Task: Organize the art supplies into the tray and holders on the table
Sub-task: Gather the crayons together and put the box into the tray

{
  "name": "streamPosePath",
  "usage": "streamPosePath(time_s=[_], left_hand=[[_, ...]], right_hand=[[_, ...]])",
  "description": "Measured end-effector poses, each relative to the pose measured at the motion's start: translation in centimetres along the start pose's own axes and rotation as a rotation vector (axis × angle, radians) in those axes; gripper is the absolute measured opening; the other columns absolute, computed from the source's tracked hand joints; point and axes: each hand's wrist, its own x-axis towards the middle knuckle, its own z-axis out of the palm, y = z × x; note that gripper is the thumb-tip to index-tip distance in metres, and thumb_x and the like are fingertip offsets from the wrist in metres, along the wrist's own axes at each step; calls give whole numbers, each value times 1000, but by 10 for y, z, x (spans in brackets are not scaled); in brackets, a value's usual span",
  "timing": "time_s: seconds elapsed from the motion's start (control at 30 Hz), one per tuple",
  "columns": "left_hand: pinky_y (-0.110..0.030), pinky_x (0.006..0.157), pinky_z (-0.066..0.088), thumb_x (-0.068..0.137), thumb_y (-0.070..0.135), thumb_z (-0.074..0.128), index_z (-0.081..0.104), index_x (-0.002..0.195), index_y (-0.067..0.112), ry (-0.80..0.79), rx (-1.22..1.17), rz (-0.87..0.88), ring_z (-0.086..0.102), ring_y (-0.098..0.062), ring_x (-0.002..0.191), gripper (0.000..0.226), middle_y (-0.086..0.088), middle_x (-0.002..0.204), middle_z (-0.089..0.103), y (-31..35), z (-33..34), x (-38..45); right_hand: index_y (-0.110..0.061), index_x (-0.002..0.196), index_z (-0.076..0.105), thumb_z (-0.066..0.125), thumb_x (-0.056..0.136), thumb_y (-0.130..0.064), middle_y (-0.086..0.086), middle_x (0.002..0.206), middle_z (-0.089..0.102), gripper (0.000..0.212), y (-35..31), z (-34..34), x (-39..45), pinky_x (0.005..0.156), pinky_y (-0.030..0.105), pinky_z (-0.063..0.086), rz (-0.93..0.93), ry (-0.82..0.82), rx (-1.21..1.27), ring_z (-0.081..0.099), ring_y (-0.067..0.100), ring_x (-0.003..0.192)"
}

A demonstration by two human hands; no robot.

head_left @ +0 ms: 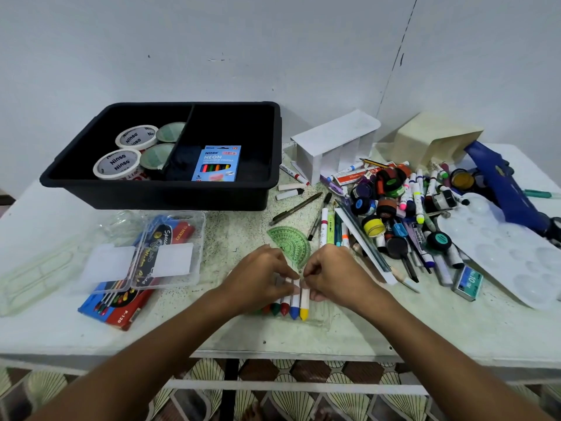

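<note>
The two tape rolls (125,153) in the left compartment of the black tray (161,189) read "Ninso" repeatedly; the pencil box (217,163) in the right compartment reads "Ninso" and "NEON". The red crayon box (121,311) on the tabletop (425,329) reads "P-120". The small staple box (468,283) at right reads "No.10".

Head view: I see both hands over a clear sleeve of crayons (293,305) at the near tabletop (394,326) edge. Left hand (261,276) and right hand (335,276) pinch its top, fingertips nearly meeting. Green protractor (290,243) just beyond. Black tray (164,189) at far left holds tape rolls (136,136) and a neon pencil box (217,164). Paint-and-marker pile (403,205) at right.
</note>
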Motion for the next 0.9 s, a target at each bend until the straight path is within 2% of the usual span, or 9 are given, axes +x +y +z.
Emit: streamPosePath(time_s=[0.13,0.3,0.37,0.43,0.5,0.57,0.67,0.9], left_hand=[[-31,74,42,79,40,76,76,105,22,0,34,39,43,-10,90,31,9,86,53,-2,2,-3],[-29,70,42,79,46,71,77,101,22,26,92,129,47,-13,89,33,3,89,58,-3,2,-5],[-31,70,47,80,54,63,76,103,19,23,101,172,52,-13,91,43,3,93,62,-5,0,-8],[-33,77,52,83,56,60,73,108,18,6,118,238,56,-15,99,47,1,104,65,-10,-5,-12],[-32,86,51,85,57,59,69,114,16,-15,168,300,57,-17,109,51,-3,116,65,-15,-10,-18],[-32,88,52,85,57,59,68,117,14,-32,217,322,59,-19,111,55,-5,119,65,-21,-12,-22],[-35,81,55,85,57,61,69,115,13,-53,228,317,61,-17,106,53,-3,116,67,-25,-11,-23],[-33,80,52,85,61,59,70,114,15,-53,253,323,59,-15,105,56,1,115,67,-28,-10,-20]], right_hand=[[1,75,70,69,86,-1,6,61,67,11,2,1,0,59,35,61,-8,-3,-15,68,14,50],[-1,74,69,68,87,-4,11,63,69,14,6,3,-2,56,32,59,-85,9,-55,67,17,51],[-9,73,70,69,86,-10,3,68,68,13,9,1,-3,62,37,58,-174,74,-119,64,15,59],[-18,82,70,72,85,-25,-4,80,64,8,11,0,-6,69,37,53,-276,105,-189,59,10,73],[-22,97,69,71,84,-39,-6,96,58,21,15,2,-9,77,32,48,-343,60,-246,54,9,90],[-22,108,67,70,83,-44,-7,105,55,34,18,5,-10,86,30,44,-380,12,-300,49,9,102],[-22,114,65,72,81,-44,-8,106,54,40,19,5,-8,89,32,43,-389,-11,-332,47,9,106],[-23,116,64,73,80,-44,-7,107,57,43,15,-2,1,85,34,47,-384,-82,-366,51,10,103]])
